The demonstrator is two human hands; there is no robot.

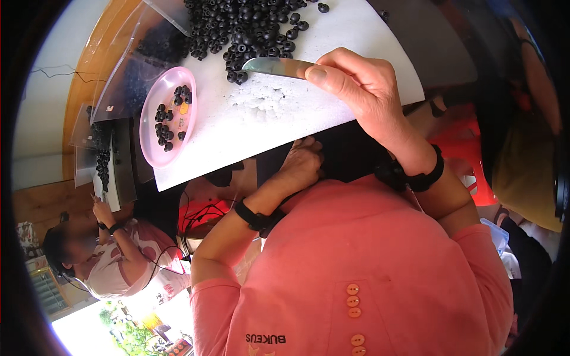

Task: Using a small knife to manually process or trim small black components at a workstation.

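Observation:
In my right hand (362, 89) is a knife (276, 66) with a broad shiny blade, gripped between thumb and fingers. Its tip touches or nearly touches the near edge of a heap of small black round bead-like pieces (237, 26), several showing a hole or dimple. The heap lies on a white tabletop (332, 35). Below the table's near edge, close to my body, my left hand (303, 160) is closed with curled fingers; anything inside them is hidden. To the left on the white surface stands a pink oval plate (152, 145) holding several black pieces.
Whitish crumbs (261, 104) lie on the white surface near the knife. A clear plastic panel (119, 77) stands along the left side. Another person (124, 255) sits at a similar table at lower left. A red stool (463, 142) stands at right, near another person's arm (537, 77).

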